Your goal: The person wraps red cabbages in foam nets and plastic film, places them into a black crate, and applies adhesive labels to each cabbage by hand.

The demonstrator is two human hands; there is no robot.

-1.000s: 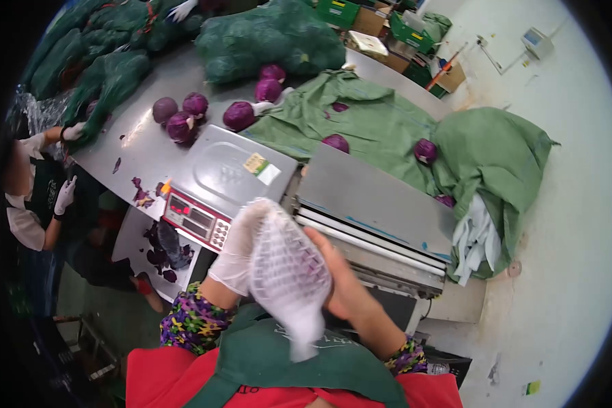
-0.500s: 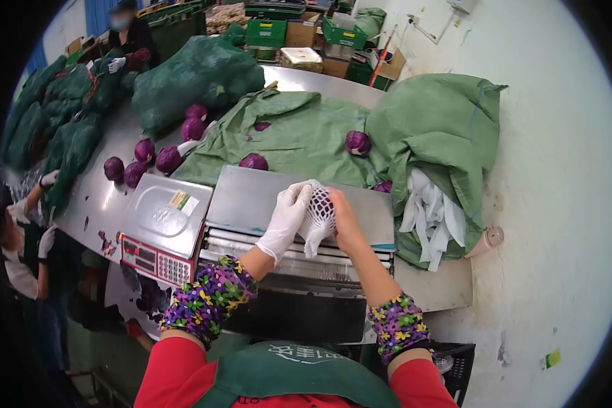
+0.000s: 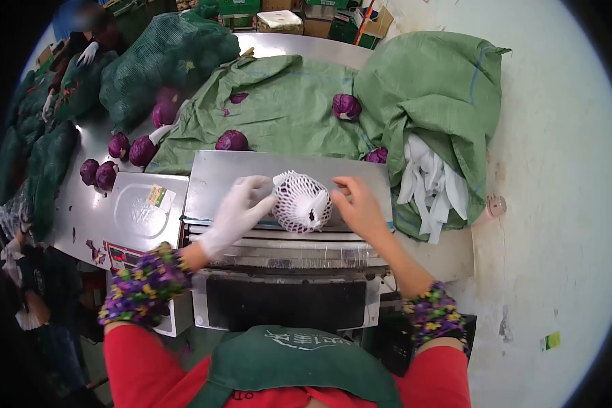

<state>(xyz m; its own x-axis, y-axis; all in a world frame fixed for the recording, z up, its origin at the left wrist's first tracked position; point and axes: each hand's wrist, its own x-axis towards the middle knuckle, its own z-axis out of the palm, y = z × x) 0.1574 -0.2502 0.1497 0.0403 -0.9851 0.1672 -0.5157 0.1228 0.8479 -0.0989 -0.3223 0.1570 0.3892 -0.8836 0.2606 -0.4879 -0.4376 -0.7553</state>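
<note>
A red cabbage in a white foam net (image 3: 302, 202) rests on the steel top of the wrapping machine (image 3: 231, 178), above its rollers. The net's gathered end faces up and toward me. My left hand (image 3: 236, 212), in a white glove, is open beside the cabbage with its thumb tip right at the net's left edge. On the other side my bare right hand (image 3: 360, 208) is open, its curved fingers apart and a small gap from the net.
Left of the machine stands a scale (image 3: 141, 212). Loose red cabbages (image 3: 232, 141) lie on and around a green woven sheet (image 3: 285, 102). White foam nets (image 3: 432, 183) spill from a green sack (image 3: 425, 88) at right. Dark mesh sacks (image 3: 166, 64) and co-workers' gloved hands (image 3: 87, 54) are at left.
Both hands have let go of the netted cabbage, which now sits lower on the machine with its net end turned up. My hands have moved apart to either side. The view has tilted down.
</note>
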